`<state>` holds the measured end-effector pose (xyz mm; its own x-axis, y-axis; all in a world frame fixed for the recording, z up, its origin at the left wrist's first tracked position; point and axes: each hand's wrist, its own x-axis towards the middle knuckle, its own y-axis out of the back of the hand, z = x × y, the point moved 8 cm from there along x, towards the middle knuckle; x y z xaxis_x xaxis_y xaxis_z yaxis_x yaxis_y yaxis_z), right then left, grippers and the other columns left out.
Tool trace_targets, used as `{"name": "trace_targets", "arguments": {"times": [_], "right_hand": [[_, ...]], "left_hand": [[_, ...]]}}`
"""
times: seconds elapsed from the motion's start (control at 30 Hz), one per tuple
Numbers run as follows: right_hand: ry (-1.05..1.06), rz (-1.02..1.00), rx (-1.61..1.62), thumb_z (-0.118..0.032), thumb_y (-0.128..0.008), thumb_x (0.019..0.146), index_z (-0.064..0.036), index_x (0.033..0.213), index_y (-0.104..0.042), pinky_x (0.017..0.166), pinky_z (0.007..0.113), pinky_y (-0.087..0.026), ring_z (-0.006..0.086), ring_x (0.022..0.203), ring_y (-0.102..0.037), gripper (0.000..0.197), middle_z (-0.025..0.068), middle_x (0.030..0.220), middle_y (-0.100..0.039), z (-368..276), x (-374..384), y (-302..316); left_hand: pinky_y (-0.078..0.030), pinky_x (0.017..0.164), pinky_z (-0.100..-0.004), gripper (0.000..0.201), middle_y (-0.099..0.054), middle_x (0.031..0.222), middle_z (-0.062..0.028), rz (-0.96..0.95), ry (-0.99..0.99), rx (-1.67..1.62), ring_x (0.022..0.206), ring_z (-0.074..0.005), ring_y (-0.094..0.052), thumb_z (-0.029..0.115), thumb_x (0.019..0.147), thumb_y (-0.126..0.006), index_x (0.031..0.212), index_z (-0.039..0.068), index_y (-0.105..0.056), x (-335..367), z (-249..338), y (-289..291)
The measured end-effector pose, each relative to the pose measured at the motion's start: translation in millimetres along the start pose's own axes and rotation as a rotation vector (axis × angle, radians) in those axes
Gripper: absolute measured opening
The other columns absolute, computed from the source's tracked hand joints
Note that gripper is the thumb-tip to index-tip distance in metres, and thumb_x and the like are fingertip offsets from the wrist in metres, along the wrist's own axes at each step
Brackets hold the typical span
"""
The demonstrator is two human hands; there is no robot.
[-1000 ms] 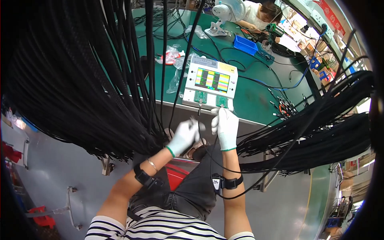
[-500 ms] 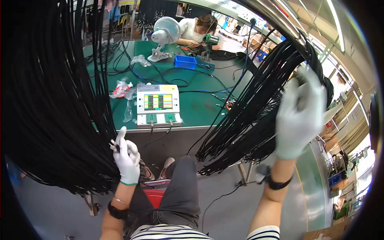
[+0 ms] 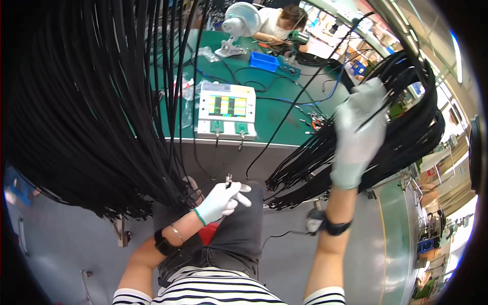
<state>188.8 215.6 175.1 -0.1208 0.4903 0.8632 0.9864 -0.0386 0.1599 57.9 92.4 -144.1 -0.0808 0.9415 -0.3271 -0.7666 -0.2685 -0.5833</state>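
In front of my lap, my left hand (image 3: 221, 202), in a white glove, pinches a small connector (image 3: 229, 180) with silvery metal ends. Most of the cable behind that connector is hard to follow. My right hand (image 3: 358, 132), also gloved, is raised at the right against a hanging bundle of black cables (image 3: 406, 137). Motion smears its fingers, so its grip is unclear. On the table's near edge stands a white tester (image 3: 226, 111) with a lit, coloured screen. Two green boards (image 3: 241, 128) sit at its front, and short leads hang from them.
A thick curtain of black cables (image 3: 86, 122) hangs at the left. On the green table (image 3: 284, 122) are a blue tray (image 3: 264, 61), a white fan (image 3: 240, 25), plastic bags and loose cables. Across the table a person (image 3: 279, 25) works beside a green tool.
My left hand has moved right, from the left cable curtain to above my lap, with the connector in it. My right hand has shifted slightly left. The view has shifted as well.
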Motion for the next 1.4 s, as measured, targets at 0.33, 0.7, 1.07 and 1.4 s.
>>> {"name": "trace_targets", "arguments": {"times": [0.33,0.7,1.07,1.4], "right_hand": [[-1.067,-0.696,0.732,-0.009,-0.06,0.092,-0.0001,0.105,-0.068,0.06,0.021,-0.044,0.0048,0.065,-0.054,0.018,-0.0017,0.077,-0.063,106.4,-290.4,-108.6],[-0.037,-1.196,0.39,-0.006,-0.066,0.082,-0.0033,0.108,-0.067,0.075,0.036,-0.048,0.0219,0.076,-0.061,0.027,0.0092,0.082,-0.063,15.5,-266.7,-56.8],[-0.811,-0.726,0.25,-0.008,-0.06,0.093,0.0033,0.113,-0.063,0.082,0.027,-0.052,0.0166,0.089,-0.066,0.023,0.0085,0.097,-0.069,111.6,-234.4,-100.3],[-1.028,-0.383,0.53,-0.019,-0.056,0.098,0.0006,0.092,-0.065,0.043,0.021,-0.03,0.0027,0.047,-0.038,0.023,-0.0044,0.06,-0.047,142.2,-208.5,-134.9]], "left_hand": [[-0.025,0.036,-0.021,0.038,-0.069,0.098,-0.0154,0.044,0.315,-0.34,0.041,-0.0026,-0.029,0.033,0.104,-0.043,0.116,-0.001,-0.056,65.4,-93.6,44.1],[-0.04,0.048,-0.0272,0.025,-0.062,0.07,-0.0048,0.089,0.052,0.067,0.05,-0.012,-0.05,0.022,0.101,-0.049,0.105,0.002,-0.064,56.8,-45.8,28.8],[-0.044,0.058,-0.0267,0.022,-0.066,0.073,-0.0063,0.348,-0.628,0.767,0.064,-0.0095,-0.057,0.018,0.101,-0.051,0.106,-0.001,-0.061,10.6,29.8,-10.4],[-0.039,0.053,-0.0241,0.023,-0.059,0.06,-0.0042,0.596,-0.624,0.372,0.052,-0.0055,-0.05,0.018,0.1,-0.053,0.106,-0.001,-0.063,-4.8,106.4,54.1]]}}
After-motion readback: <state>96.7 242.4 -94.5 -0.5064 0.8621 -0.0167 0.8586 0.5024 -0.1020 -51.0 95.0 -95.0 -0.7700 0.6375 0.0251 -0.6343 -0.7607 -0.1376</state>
